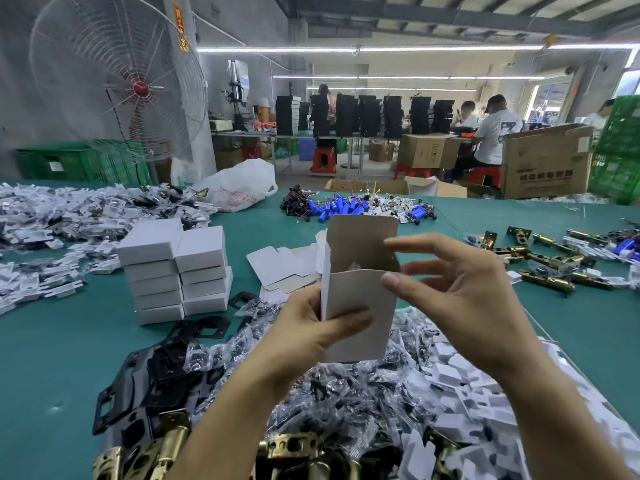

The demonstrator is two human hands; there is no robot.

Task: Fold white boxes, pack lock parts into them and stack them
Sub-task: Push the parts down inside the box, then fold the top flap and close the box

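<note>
Half-folded white cardboard box (pixel 360 292), upright, right of the stacked closed white boxes (pixel 175 271): left hand (pixel 304 337) grips its lower end; right hand (pixel 467 296), fingers spread, touches its front edge with the thumb.

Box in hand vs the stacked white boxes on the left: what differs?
The held box is open on top, flap standing up; the stacked boxes are closed.
The held box stands upright in the left hand; the stacked boxes lie flat in two columns on the green table.
The held box shows a greyish inner face; the stacked boxes show only white.
Shared: white card, seemingly the same carton.
</note>
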